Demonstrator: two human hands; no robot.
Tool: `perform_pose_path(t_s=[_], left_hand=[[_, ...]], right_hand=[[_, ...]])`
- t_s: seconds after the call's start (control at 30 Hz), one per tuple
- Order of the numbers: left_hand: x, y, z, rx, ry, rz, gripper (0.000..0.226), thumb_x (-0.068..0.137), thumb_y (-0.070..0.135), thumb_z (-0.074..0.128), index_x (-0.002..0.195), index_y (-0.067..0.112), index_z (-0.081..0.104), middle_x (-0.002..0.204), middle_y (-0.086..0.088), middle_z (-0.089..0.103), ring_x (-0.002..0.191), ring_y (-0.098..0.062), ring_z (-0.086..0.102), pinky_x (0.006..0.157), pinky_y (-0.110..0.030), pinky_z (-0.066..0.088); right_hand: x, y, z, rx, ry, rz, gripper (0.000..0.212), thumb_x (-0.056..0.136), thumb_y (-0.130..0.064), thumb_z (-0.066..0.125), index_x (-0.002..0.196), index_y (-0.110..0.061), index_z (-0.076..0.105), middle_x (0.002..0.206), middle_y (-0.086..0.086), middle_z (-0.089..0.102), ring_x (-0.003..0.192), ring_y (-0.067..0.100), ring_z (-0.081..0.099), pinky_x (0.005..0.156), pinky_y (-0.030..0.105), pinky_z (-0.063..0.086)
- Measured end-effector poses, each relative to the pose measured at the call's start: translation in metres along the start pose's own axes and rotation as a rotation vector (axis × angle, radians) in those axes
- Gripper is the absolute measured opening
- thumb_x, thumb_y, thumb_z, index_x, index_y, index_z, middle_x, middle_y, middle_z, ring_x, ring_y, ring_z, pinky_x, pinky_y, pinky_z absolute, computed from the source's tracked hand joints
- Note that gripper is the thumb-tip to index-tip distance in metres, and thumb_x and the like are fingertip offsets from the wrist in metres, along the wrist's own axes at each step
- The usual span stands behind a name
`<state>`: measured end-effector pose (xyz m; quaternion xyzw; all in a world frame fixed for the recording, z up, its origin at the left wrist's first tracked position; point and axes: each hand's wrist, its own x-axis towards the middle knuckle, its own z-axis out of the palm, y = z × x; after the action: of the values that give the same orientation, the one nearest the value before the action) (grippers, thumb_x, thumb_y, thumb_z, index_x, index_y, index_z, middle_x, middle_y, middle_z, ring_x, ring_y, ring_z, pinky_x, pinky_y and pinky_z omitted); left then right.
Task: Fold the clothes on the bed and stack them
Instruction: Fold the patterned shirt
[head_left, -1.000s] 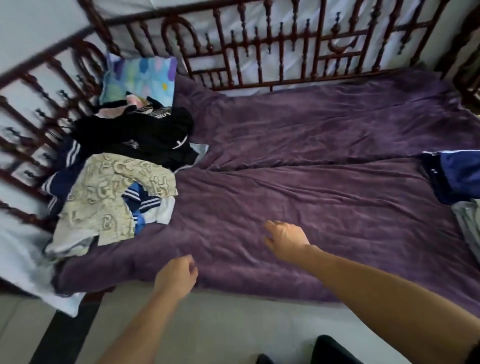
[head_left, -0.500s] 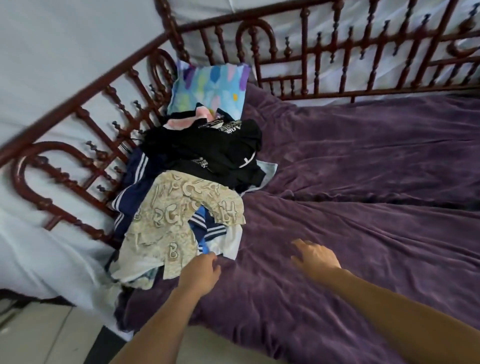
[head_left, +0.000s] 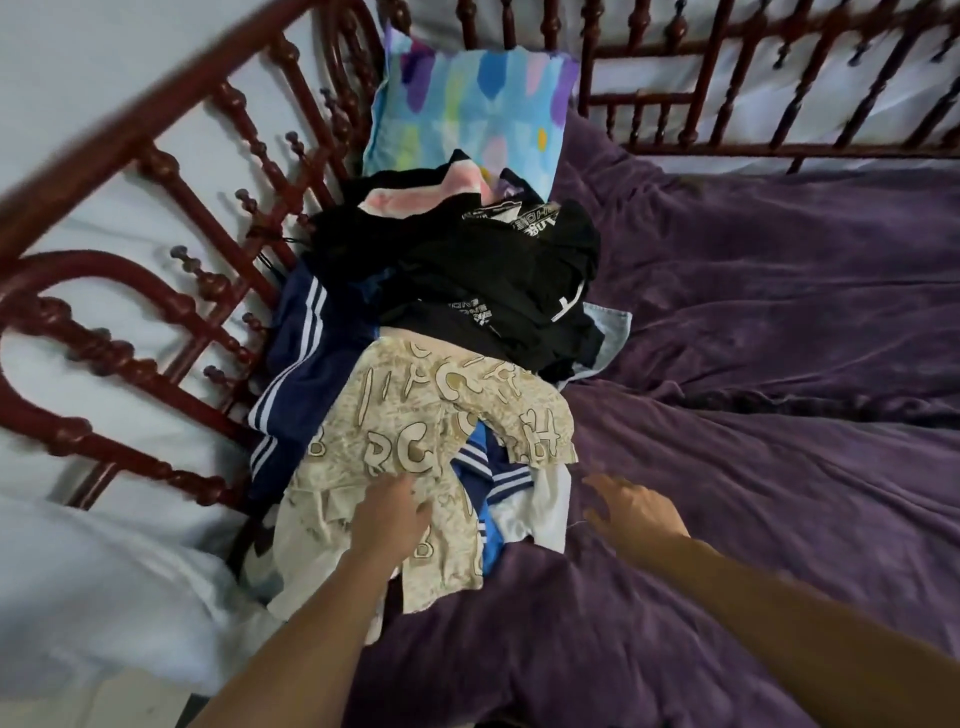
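A heap of unfolded clothes lies at the left end of the bed. On top near me is a beige printed garment (head_left: 415, 431). Behind it are black garments (head_left: 493, 280), and navy trousers with white stripes (head_left: 306, 364) lie at the left. A blue-and-white striped piece (head_left: 493, 473) peeks out beneath the beige one. My left hand (head_left: 389, 519) rests flat on the beige garment, fingers spread, without a visible grip. My right hand (head_left: 634, 509) hovers open over the purple bedspread (head_left: 753, 467), just right of the heap.
A dark red wooden bed rail (head_left: 156, 291) curves round the left and back sides. A pastel patterned pillow (head_left: 467, 104) leans in the corner behind the heap. White bedding (head_left: 104, 587) hangs off the left edge.
The view has swung left and closer to the heap. My left hand has moved from the bed's edge onto the beige garment. My right hand has followed leftward to the heap's side.
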<state>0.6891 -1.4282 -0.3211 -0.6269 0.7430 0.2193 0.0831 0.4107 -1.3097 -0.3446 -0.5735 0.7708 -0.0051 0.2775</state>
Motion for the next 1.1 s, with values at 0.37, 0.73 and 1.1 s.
perform_pose_path(t_s=[0.37,0.73,1.1], left_hand=[[0.177,-0.085,-0.028,-0.157,0.112,0.021,0.085,0.078,0.053,0.069,0.145,0.017,0.032,0.134,-0.013,0.046,0.123,-0.032,0.045,0.097,-0.05,0.042],[0.132,-0.044,-0.055,-0.272,0.392,0.411,0.021,0.1,0.019,0.043,0.086,0.006,0.052,0.06,0.0,0.049,0.05,-0.026,0.051,0.045,-0.029,0.031],[0.033,0.153,-0.067,-0.095,0.368,0.807,0.025,0.102,0.029,0.034,0.09,0.012,0.049,0.053,0.001,0.047,0.049,-0.028,0.051,0.044,-0.029,0.02]], right_hand=[[0.194,-0.145,0.028,0.139,0.163,0.03,0.075,0.082,-0.038,0.069,0.143,-0.033,0.026,0.147,0.0,0.035,0.127,0.026,0.043,0.086,0.041,0.047],[0.137,-0.117,-0.006,0.43,0.485,0.342,0.025,0.087,-0.012,0.043,0.109,-0.016,0.054,0.094,0.016,0.066,0.088,0.037,0.059,0.069,0.037,0.043],[-0.068,0.031,-0.088,0.492,0.833,0.496,0.018,0.09,-0.014,0.041,0.103,-0.015,0.053,0.09,0.017,0.066,0.082,0.038,0.058,0.067,0.039,0.045]])
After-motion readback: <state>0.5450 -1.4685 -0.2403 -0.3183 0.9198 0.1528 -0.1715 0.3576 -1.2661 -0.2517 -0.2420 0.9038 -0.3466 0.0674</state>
